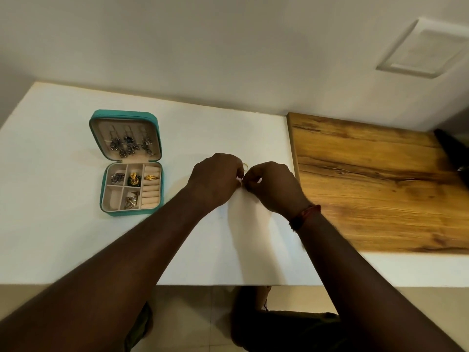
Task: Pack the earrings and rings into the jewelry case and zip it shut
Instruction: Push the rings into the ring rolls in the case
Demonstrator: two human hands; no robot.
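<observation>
Both hands pinching hoop (pixel 245 165) at table (pixel 76 237) centre; case (pixel 121 114) open at 9 o'clock
Fingers curled on left hand (pixel 215 174) and right hand (pixel 274 184), tips meeting on the thin gold hoop, mostly hidden between them. The case lies well apart at 9 o'clock of the hands: earrings (pixel 129 144) in lid at 12, rings (pixel 151 177) in tray at 6. Wooden board (pixel 368 186) at 3 o'clock

A brown grained wooden board (pixel 368 186) is lying on the right end of your white tabletop (pixel 76 237). A white rectangular wall plate (pixel 421 50) is showing above it.
</observation>
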